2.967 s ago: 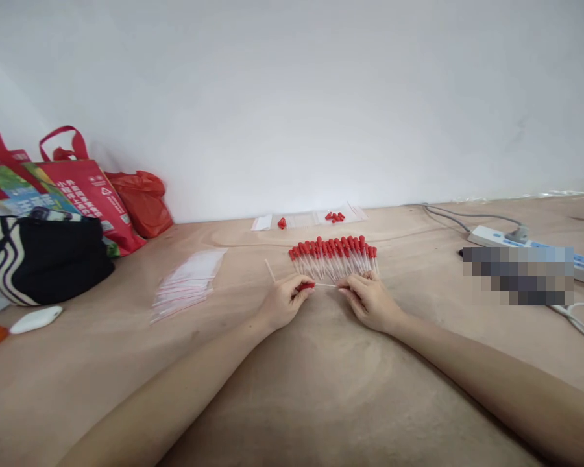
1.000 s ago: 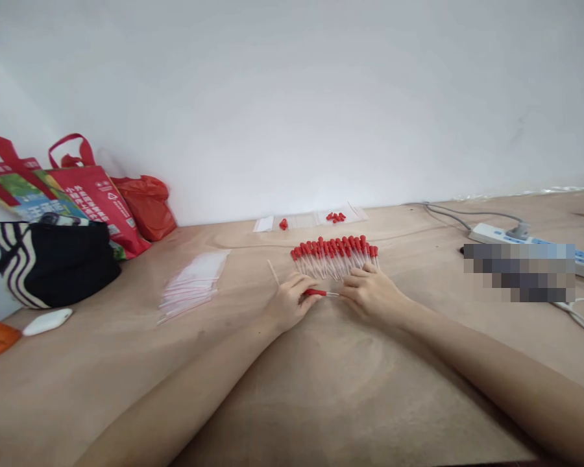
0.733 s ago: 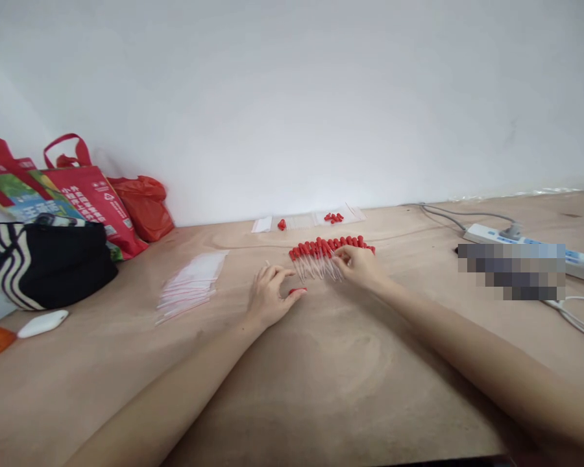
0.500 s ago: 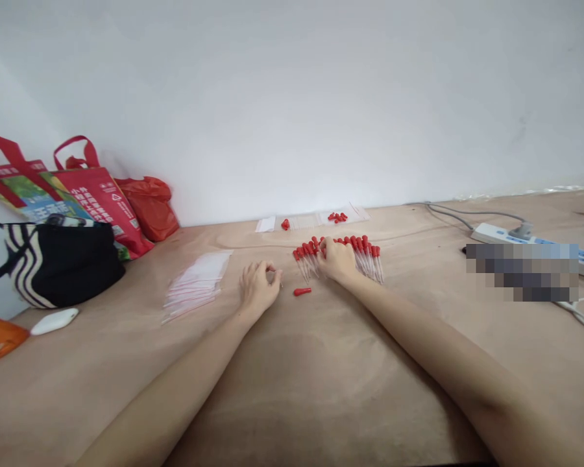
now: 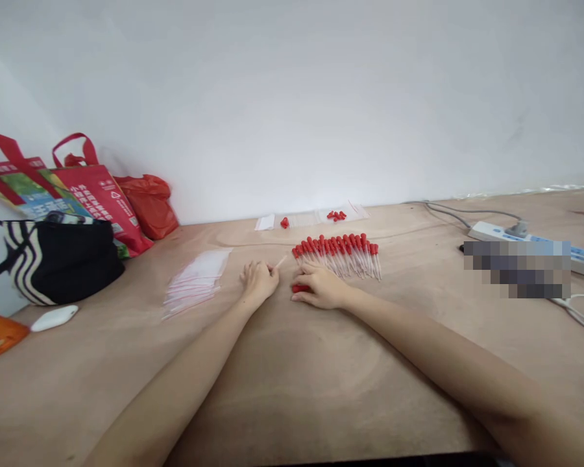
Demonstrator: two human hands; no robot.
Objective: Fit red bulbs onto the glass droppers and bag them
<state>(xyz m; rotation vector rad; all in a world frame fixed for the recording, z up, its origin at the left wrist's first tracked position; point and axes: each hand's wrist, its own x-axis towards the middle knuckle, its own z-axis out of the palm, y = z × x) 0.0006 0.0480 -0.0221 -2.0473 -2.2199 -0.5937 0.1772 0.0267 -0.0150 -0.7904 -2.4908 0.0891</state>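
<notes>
My left hand (image 5: pixel 261 281) rests on the wooden table, fingertips pinched on a thin clear dropper tube (image 5: pixel 282 261) that points up and to the right. Just to its right is my right hand (image 5: pixel 321 285), with thumb and fingers on either side of a single red rubber bulb (image 5: pixel 300 288) on the table. Behind the right hand lies a row of droppers (image 5: pixel 350 250) with red bulbs at the far end and clear tubes towards me. To the left of my left hand, a fanned stack of clear zip bags (image 5: pixel 197 282) lies flat.
At the back by the wall are loose red bulbs (image 5: pixel 337 215), a row of clear tubes (image 5: pixel 304 221) and small bags (image 5: pixel 265 222). Shopping bags (image 5: pixel 95 201) and a black bag (image 5: pixel 73 263) stand left. A power strip (image 5: pixel 496 235) with cables lies right.
My right hand has left the dropper row and come down towards me onto the lone red bulb. The tube in my left hand now sticks out further to the right.
</notes>
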